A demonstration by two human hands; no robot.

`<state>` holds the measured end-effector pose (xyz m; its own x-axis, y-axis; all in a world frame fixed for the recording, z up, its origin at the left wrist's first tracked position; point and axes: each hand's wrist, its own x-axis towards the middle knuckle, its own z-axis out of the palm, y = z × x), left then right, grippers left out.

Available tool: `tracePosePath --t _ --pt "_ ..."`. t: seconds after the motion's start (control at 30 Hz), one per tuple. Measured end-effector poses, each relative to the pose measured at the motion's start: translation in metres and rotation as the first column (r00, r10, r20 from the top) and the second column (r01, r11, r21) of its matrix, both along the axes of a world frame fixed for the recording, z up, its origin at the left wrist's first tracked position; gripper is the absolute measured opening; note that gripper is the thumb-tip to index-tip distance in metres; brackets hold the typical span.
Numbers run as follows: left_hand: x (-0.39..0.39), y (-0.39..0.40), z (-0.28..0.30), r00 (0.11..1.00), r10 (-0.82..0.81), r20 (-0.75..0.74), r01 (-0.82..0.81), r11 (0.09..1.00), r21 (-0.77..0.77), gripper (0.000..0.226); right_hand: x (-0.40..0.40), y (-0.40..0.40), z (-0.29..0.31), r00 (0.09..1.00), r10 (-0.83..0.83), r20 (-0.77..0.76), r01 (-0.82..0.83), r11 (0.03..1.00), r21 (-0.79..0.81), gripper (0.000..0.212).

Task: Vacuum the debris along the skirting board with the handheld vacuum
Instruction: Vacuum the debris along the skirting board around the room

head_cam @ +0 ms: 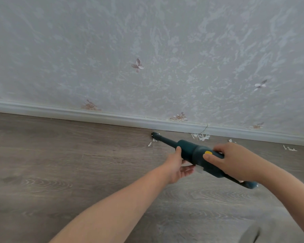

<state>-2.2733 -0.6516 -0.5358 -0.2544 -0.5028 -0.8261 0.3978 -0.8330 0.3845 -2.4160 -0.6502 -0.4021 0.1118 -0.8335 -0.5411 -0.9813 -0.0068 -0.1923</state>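
Observation:
A dark teal handheld vacuum (191, 151) with a yellow button points up-left, its narrow nozzle tip (154, 135) touching the floor just below the white skirting board (95, 114). My right hand (235, 160) grips the vacuum's handle, thumb beside the yellow button. My left hand (177, 165) cups the underside of the vacuum's body near the nozzle's base. White paper scraps (200, 137) lie against the skirting board right of the nozzle. A small scrap (149, 144) lies left of the nozzle, and more scraps (290, 148) sit farther right.
Grey-brown wood-look floor (60, 163) fills the lower half. Textured pale wallpaper (147, 50) with small flower motifs rises above the skirting board, which has a crack (204, 128). A grey blurred object (249, 234) sits at the bottom right corner.

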Motion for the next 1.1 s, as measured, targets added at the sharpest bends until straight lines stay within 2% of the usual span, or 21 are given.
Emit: tracePosePath --t 0.13,0.23,0.43,0.57,0.7,0.77,0.9,0.97,1.1 --pt "-0.019 0.026 -0.009 0.991 0.091 0.1 -0.088 0.995 -0.039 0.045 -0.011 0.009 0.01 0.999 0.033 0.011 -0.034 0.999 0.024 0.039" --pt "-0.025 0.037 -0.017 0.983 0.139 0.121 -0.14 0.99 -0.003 0.047 -0.009 0.01 0.005 0.997 0.075 -0.011 -0.075 0.995 0.064 0.037" --pt "-0.041 0.006 -0.009 0.989 0.149 -0.002 -0.149 0.989 0.021 0.05 -0.015 0.005 0.0 0.999 0.012 -0.038 -0.012 1.0 0.012 0.037" --pt "-0.041 -0.001 0.007 0.979 0.201 0.035 -0.201 0.98 -0.002 0.047 -0.011 0.001 0.016 0.999 -0.035 0.041 0.035 0.999 0.011 0.031" --pt "-0.009 0.002 0.034 0.94 0.297 0.168 -0.289 0.955 -0.072 0.035 0.013 0.007 0.043 0.983 -0.073 0.166 0.069 0.997 0.028 0.032" --pt "0.005 -0.007 0.049 0.943 0.253 0.214 -0.25 0.967 -0.04 0.036 0.026 0.003 0.052 0.983 -0.066 0.169 0.06 0.997 0.039 0.031" --pt "0.013 -0.026 0.058 0.972 0.166 0.166 -0.186 0.976 0.112 0.042 0.045 -0.005 0.052 0.999 -0.04 0.032 0.04 0.999 0.006 0.033" --pt "0.009 -0.036 0.062 0.982 0.14 0.128 -0.157 0.979 0.132 0.044 0.047 -0.004 0.053 1.0 -0.02 -0.019 0.019 0.999 -0.028 0.032" --pt "-0.014 -0.04 0.073 0.99 0.043 0.138 -0.066 0.983 0.168 0.043 0.029 0.002 0.064 0.993 -0.11 -0.035 0.109 0.994 -0.026 0.032"
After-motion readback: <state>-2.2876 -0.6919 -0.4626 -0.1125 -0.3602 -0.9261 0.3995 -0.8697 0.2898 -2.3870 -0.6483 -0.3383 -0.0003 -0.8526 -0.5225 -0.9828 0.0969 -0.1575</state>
